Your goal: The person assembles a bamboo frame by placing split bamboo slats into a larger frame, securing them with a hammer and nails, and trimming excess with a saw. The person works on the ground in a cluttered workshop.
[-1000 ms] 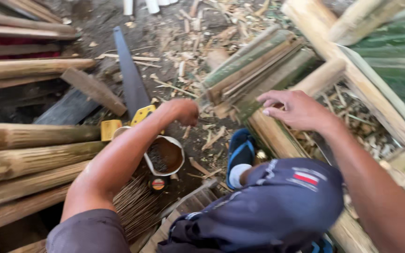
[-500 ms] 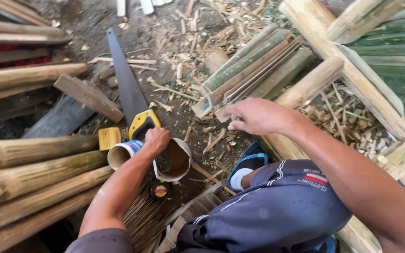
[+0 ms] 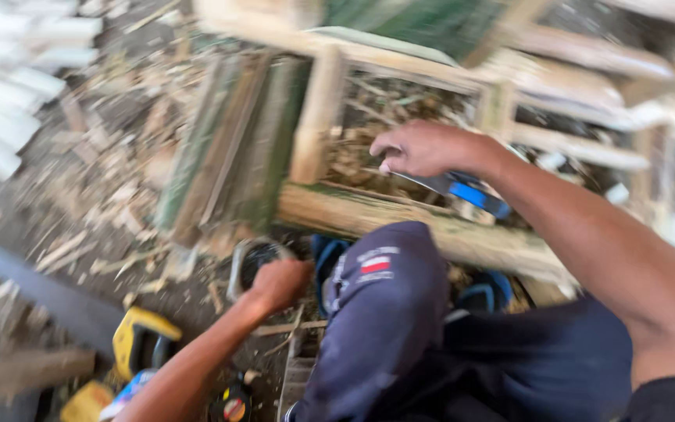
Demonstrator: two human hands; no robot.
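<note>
Left hand [image 3: 279, 283] grips a blurred, open-topped round container [image 3: 253, 260].

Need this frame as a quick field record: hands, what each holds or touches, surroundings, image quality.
left hand: left hand at the rim of a round open container on the ground
right hand: right hand gripping a blue-handled metal tool over the frame
structure: pale bamboo pole frame with green split bamboo slats leaning on it
ground: dirt strewn with bamboo shavings
nearby tool: hand saw with yellow handle, lower left
footwear: blue sandal
image quality: motion-blurred, fine detail unclear
</note>
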